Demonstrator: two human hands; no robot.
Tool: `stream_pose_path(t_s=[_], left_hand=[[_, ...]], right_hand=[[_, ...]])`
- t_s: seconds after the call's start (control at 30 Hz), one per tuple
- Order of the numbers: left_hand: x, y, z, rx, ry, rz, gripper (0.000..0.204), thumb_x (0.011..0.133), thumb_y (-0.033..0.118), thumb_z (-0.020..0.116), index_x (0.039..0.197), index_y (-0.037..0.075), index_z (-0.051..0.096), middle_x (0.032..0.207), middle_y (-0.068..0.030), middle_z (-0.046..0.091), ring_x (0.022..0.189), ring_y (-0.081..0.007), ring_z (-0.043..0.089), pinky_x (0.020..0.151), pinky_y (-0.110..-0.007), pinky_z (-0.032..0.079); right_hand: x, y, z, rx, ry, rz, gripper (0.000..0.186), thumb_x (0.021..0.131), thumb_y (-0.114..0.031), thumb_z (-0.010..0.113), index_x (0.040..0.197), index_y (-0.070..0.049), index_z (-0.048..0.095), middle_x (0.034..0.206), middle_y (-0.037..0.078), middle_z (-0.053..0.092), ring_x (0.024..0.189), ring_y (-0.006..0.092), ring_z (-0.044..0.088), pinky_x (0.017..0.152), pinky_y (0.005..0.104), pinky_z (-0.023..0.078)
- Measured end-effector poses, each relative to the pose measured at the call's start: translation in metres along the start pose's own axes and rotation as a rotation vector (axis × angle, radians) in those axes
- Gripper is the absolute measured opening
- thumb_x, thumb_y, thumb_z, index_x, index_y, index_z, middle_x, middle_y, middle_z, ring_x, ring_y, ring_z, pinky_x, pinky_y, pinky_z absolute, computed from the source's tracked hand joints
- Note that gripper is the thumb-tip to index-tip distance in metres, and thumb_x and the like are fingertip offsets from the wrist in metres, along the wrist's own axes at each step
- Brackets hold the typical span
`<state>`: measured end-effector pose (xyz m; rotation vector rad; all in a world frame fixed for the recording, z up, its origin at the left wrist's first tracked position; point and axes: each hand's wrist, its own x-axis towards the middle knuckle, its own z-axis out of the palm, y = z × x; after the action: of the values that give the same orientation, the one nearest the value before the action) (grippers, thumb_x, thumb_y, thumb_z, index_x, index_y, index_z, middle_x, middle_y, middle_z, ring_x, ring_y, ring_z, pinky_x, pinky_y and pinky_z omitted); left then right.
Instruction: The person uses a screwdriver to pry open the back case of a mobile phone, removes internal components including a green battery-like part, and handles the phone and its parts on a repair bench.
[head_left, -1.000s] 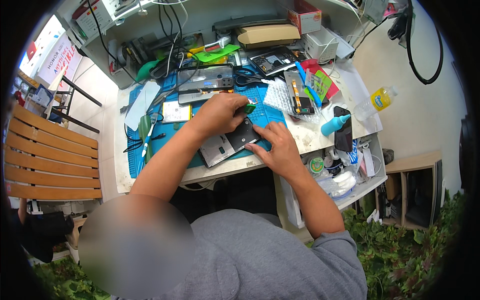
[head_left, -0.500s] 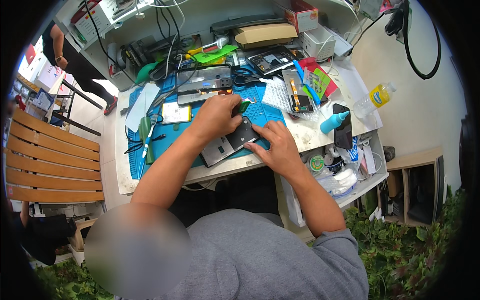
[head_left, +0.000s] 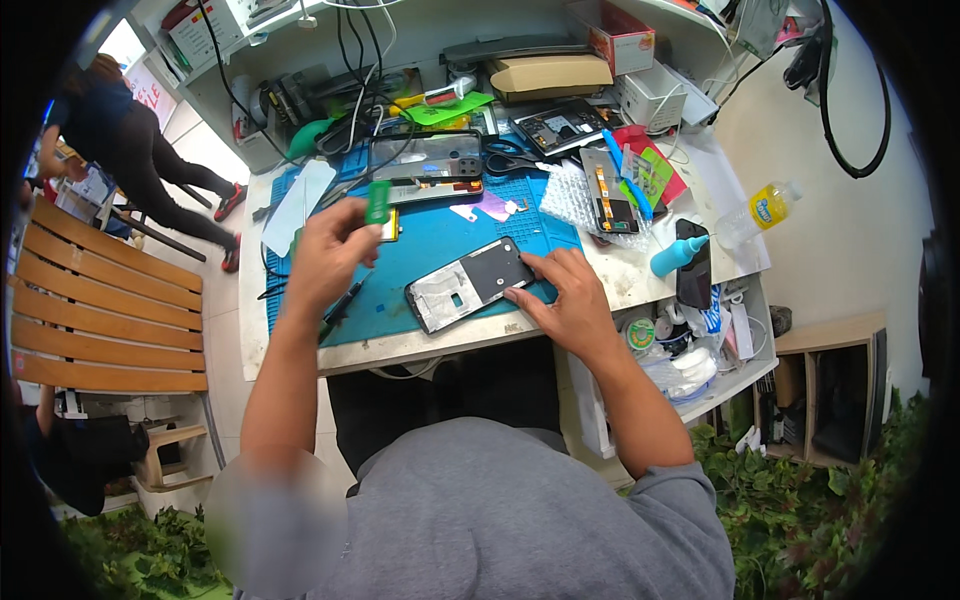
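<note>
A phone's mid-frame (head_left: 447,298), black at one end and bare silver at the other, lies flat and slanted on the blue work mat (head_left: 385,318). My right hand (head_left: 572,300) pinches its right edge between thumb and fingers. Off to the left, my left hand (head_left: 335,245) is raised above the mat, closed on a small green flat piece (head_left: 378,202) whose kind I cannot make out. Partly hidden behind that hand is a phone battery (head_left: 391,226) with a yellow edge. A slim dark tool (head_left: 342,308) lies below the left hand.
Behind the mid-frame sit a clear phone case (head_left: 425,157), black scissors (head_left: 508,158) and an opened tablet (head_left: 560,127). To the right are a phone screen part (head_left: 607,190) on bubble wrap, a blue squeeze bottle (head_left: 675,257), a dark phone (head_left: 694,275) and an open drawer (head_left: 715,385).
My left hand has moved left, away from the mid-frame, carrying the green piece. My right hand stays at the frame's edge. The person at the far left has shifted, and the view has tilted slightly.
</note>
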<state>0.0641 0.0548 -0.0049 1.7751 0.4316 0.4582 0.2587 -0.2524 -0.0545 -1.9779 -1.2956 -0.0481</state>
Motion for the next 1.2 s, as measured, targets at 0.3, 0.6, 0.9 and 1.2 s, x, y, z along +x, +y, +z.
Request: stream_pose_path(t_s=[0.3,0.6,0.9,1.2], left_hand=[[-0.09,-0.012,-0.007,-0.073,-0.009,-0.101,0.013,0.107,0.005,0.073,0.118,-0.001,0.075,0.09,0.001,0.069,0.076,-0.0051,0.061,0.067,-0.024,0.05],[-0.097,-0.045,0.03,-0.045,-0.013,-0.044,0.011,0.105,0.004,0.078,0.114,-0.002,0.075,0.089,0.0036,0.064,0.076,-0.0021,0.056,0.065,-0.022,0.045],[-0.098,-0.048,0.025,-0.228,-0.011,-0.084,0.015,0.109,0.009,0.077,0.119,-0.001,0.074,0.089,0.0012,0.068,0.076,-0.0053,0.062,0.067,-0.025,0.053],[-0.099,-0.051,0.017,-0.344,0.005,-0.083,0.017,0.11,0.011,0.074,0.122,-0.002,0.074,0.088,-0.0022,0.07,0.075,-0.0096,0.066,0.07,-0.028,0.054]], right_hand=[[0.028,0.014,-0.009,0.038,-0.066,0.072,0.025,0.103,-0.013,0.083,0.124,0.0,0.084,0.102,0.015,0.079,0.085,0.0284,0.072,0.077,0.0416,0.058],[0.083,0.013,-0.014,0.075,-0.401,0.26,0.024,0.099,-0.014,0.084,0.12,-0.003,0.088,0.108,0.02,0.085,0.098,0.0364,0.081,0.09,0.0451,0.063],[0.098,0.009,-0.001,-0.11,-0.338,0.171,0.017,0.097,-0.015,0.085,0.1,0.002,0.086,0.098,0.02,0.083,0.095,0.0418,0.079,0.088,0.0499,0.062],[0.093,0.001,0.011,-0.068,-0.154,-0.088,0.008,0.101,-0.008,0.08,0.104,0.0,0.081,0.101,0.018,0.076,0.092,0.0408,0.076,0.085,0.0508,0.061]])
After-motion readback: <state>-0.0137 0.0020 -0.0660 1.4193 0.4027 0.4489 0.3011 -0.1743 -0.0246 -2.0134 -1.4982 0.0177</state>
